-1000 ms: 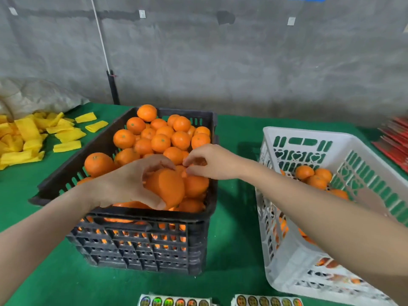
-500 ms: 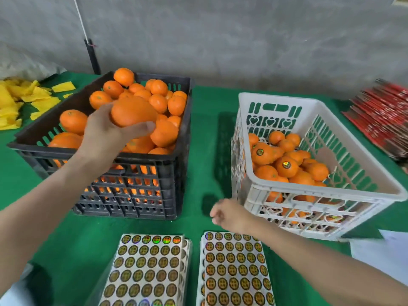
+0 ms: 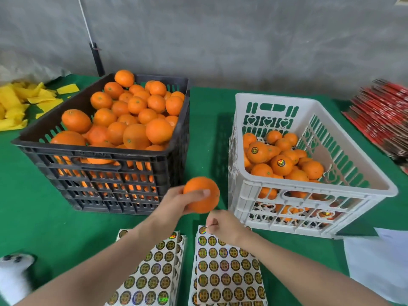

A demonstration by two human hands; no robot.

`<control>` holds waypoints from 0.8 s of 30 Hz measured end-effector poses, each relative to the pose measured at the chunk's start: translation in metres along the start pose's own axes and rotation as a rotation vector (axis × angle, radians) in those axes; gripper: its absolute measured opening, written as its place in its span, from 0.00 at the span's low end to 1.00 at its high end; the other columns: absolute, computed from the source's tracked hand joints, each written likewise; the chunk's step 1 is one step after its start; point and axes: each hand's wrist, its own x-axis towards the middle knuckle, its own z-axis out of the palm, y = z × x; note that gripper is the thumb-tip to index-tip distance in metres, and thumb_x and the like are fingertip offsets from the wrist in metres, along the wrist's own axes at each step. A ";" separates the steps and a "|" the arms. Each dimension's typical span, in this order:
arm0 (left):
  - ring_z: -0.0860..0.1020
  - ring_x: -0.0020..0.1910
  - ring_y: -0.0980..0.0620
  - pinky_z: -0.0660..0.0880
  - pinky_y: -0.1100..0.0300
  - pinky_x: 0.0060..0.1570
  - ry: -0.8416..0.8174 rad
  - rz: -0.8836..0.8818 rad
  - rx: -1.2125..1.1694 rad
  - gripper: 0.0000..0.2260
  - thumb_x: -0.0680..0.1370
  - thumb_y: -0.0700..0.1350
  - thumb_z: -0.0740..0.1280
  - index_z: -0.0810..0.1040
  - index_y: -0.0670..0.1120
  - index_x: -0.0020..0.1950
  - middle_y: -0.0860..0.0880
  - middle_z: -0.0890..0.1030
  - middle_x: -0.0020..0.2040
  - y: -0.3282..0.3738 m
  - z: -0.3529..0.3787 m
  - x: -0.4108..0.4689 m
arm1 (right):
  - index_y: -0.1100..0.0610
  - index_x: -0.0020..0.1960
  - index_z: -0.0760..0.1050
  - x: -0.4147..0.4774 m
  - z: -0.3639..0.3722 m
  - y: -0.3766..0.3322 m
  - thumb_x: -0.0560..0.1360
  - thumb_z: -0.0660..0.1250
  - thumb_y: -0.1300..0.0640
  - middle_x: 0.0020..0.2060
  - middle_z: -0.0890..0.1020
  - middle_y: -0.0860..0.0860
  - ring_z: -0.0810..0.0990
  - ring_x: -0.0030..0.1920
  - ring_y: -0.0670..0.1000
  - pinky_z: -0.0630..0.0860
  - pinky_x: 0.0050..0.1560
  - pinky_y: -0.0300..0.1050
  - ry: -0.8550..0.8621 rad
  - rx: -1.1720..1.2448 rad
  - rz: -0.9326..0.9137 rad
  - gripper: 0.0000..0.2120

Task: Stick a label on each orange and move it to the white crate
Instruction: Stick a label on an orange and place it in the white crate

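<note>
Orange [image 3: 201, 195] off the table, held in the air by the left hand [image 3: 174, 202] in the gap between the black crate [image 3: 106, 151] and the white crate [image 3: 309, 188], nearer the white one. Fruit near-round, no long axis worth noting; stem end not in sight. Left hand grips it from the left and below, fingers curled behind, thumb lying across the near face; the right-hand and upper skin is bare and turned toward the other hand. Right hand [image 3: 223, 224] sits just below the orange and a shade to its right, close but not touching, over the far left corner of the right label sheet [image 3: 227, 268]. Its fingers are tightly curled, thumb and forefinger pinched together on a label [image 3: 209, 226]; whether that label is fully off the backing is too small to tell. A second label sheet [image 3: 154, 272] lies partly under the left forearm. Judgement: the coming move is short and upward, label to the orange's bare near face, right hand being the nearer; after that the white crate lies just right of the fruit, its rim higher than the orange now hangs, so a lift over it looks needed. Labelled oranges already lie inside.
</note>
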 end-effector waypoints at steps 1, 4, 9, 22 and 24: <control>0.80 0.56 0.49 0.73 0.56 0.59 -0.020 -0.077 -0.022 0.35 0.57 0.58 0.75 0.76 0.46 0.60 0.47 0.82 0.56 -0.011 0.000 0.003 | 0.56 0.39 0.78 -0.003 -0.004 -0.001 0.75 0.63 0.66 0.36 0.79 0.44 0.74 0.37 0.40 0.71 0.42 0.32 -0.016 0.069 -0.004 0.10; 0.77 0.56 0.47 0.70 0.50 0.61 -0.072 -0.263 -0.110 0.31 0.61 0.58 0.72 0.73 0.50 0.62 0.46 0.79 0.58 -0.034 -0.004 0.010 | 0.55 0.40 0.75 -0.014 -0.018 -0.004 0.75 0.64 0.66 0.33 0.73 0.44 0.72 0.36 0.43 0.68 0.39 0.30 0.022 0.212 -0.009 0.09; 0.82 0.44 0.45 0.79 0.54 0.40 -0.123 -0.360 -0.250 0.38 0.53 0.56 0.78 0.75 0.48 0.61 0.42 0.81 0.53 -0.046 -0.006 0.019 | 0.48 0.36 0.64 -0.026 -0.032 -0.007 0.73 0.65 0.70 0.32 0.71 0.44 0.71 0.36 0.44 0.69 0.39 0.32 0.120 0.242 -0.041 0.19; 0.76 0.55 0.38 0.67 0.44 0.66 -0.139 -0.397 -0.449 0.40 0.61 0.60 0.75 0.73 0.37 0.64 0.35 0.77 0.55 -0.054 -0.012 0.022 | 0.52 0.55 0.80 -0.038 -0.020 -0.021 0.74 0.68 0.50 0.44 0.73 0.48 0.74 0.51 0.49 0.68 0.50 0.40 0.358 -0.102 0.005 0.12; 0.73 0.55 0.39 0.63 0.43 0.69 -0.159 -0.399 -0.417 0.45 0.54 0.59 0.79 0.73 0.36 0.64 0.36 0.75 0.55 -0.053 -0.012 0.021 | 0.53 0.53 0.81 -0.039 -0.021 -0.024 0.74 0.69 0.52 0.46 0.79 0.50 0.77 0.49 0.50 0.72 0.49 0.41 0.352 -0.064 0.021 0.10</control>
